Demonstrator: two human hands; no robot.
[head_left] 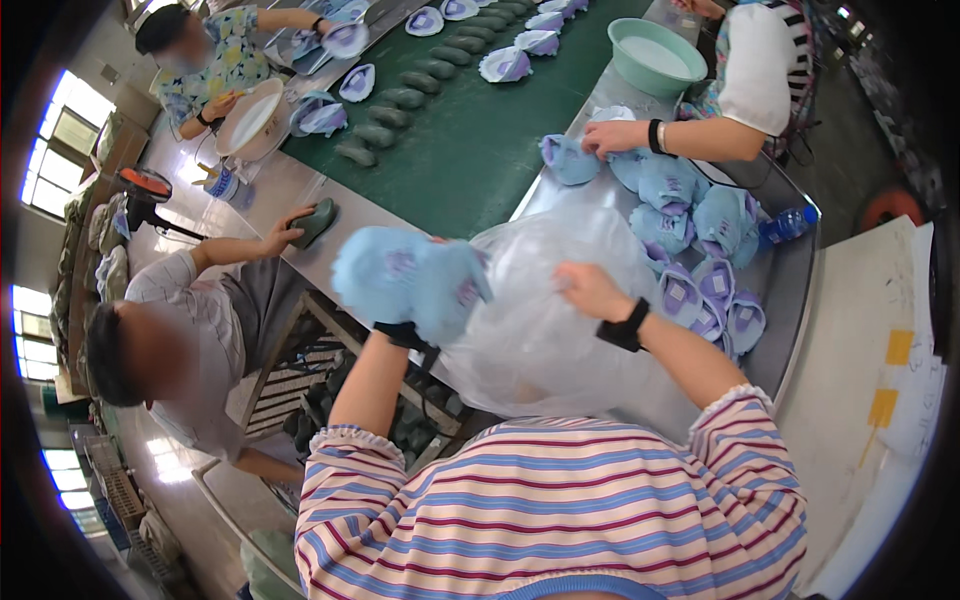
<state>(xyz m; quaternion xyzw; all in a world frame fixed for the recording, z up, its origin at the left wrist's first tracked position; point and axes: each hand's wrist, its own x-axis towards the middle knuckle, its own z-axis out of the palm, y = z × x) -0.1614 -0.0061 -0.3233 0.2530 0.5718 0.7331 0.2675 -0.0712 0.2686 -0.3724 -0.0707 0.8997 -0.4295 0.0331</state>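
On a workshop floor (152, 425), a metal surface (355, 213) borders bare green belt (465, 170), a slipper pile (668, 185) crowding its right. Left hand (437, 240) grips pale-blue slippers (385, 280) near the edge; right hand (592, 290) curls at a plastic bag (520, 350), grip unclear.

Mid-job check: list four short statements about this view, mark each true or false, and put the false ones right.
1. The left hand, mostly hidden, holds light blue fabric pieces with purple markings. True.
2. The right hand is on the round pale green plastic basin. False: it is at the large translucent plastic bag.
3. Dark green shoe-shaped forms line the flat green surface. True.
4. The blue-capped plastic bottle is left of the bag. False: it is to the right.
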